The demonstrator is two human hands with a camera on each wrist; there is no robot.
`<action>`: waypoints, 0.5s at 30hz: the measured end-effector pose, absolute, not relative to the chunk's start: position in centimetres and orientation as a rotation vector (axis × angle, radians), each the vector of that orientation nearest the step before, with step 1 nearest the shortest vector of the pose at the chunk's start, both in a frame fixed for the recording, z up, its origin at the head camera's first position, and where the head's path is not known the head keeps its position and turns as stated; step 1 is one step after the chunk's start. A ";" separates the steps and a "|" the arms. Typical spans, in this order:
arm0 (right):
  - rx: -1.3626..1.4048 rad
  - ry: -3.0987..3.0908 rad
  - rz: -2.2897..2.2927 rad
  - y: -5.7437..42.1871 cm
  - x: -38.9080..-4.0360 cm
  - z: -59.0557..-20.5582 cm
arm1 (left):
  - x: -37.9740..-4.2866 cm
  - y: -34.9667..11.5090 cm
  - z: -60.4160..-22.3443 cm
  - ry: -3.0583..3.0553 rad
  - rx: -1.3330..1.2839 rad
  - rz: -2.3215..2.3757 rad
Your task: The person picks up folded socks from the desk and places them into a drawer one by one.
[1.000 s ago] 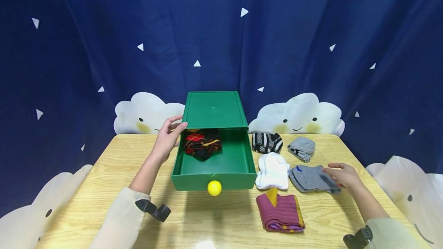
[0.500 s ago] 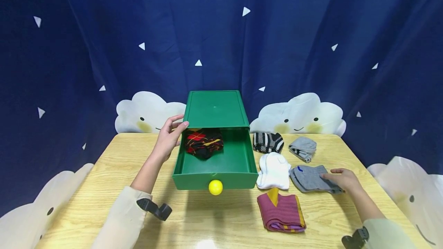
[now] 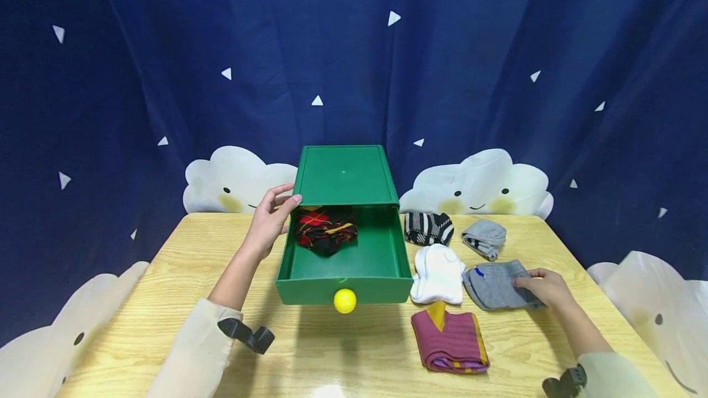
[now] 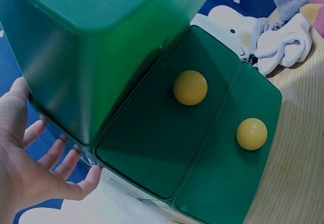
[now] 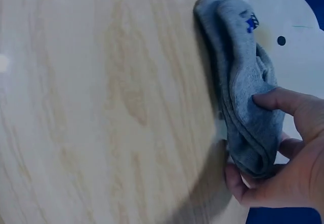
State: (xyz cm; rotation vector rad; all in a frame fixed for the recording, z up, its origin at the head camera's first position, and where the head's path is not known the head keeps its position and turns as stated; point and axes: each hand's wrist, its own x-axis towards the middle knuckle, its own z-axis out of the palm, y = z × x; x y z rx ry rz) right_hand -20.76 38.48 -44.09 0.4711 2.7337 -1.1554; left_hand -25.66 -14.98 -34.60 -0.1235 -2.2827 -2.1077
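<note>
A green drawer cabinet [image 3: 345,177] stands at the middle of the table, its top drawer [image 3: 310,291] pulled out. My left hand [image 3: 267,221] rests at the cabinet's left front edge, the thumb near the top corner and the fingers spread along the side. Inside the drawer, at its left rear, lies a dark red, black and yellow patterned bundle of socks [image 3: 326,232]. On the right, my right hand [image 3: 549,289] pinches the end of a folded pair of grey socks [image 3: 492,287]. In the right wrist view, the thumb presses on top and fingers reach beneath the grey socks [image 5: 243,87].
White socks [image 3: 437,275], black-and-white patterned socks [image 3: 428,228], light grey socks [image 3: 484,238] and maroon socks [image 3: 449,341] lie between drawer and right hand. Lower drawers with yellow knobs [image 4: 190,87] show in the left wrist view. A blue curtain [image 3: 348,48] hangs behind.
My right hand has moved left onto the grey socks and taken hold of their right end, which now lifts slightly. My left hand stays at the cabinet.
</note>
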 end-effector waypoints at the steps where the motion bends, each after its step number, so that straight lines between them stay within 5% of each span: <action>1: 0.476 2.717 -1.194 38.4 -20.8 -44.0 | -25.7 -15.0 -34.6 -2.280 -0.122 -2.109; 15: 0.478 2.480 -1.522 38.8 -19.3 -43.6 | -25.8 -15.1 -34.7 -2.300 -0.127 -2.095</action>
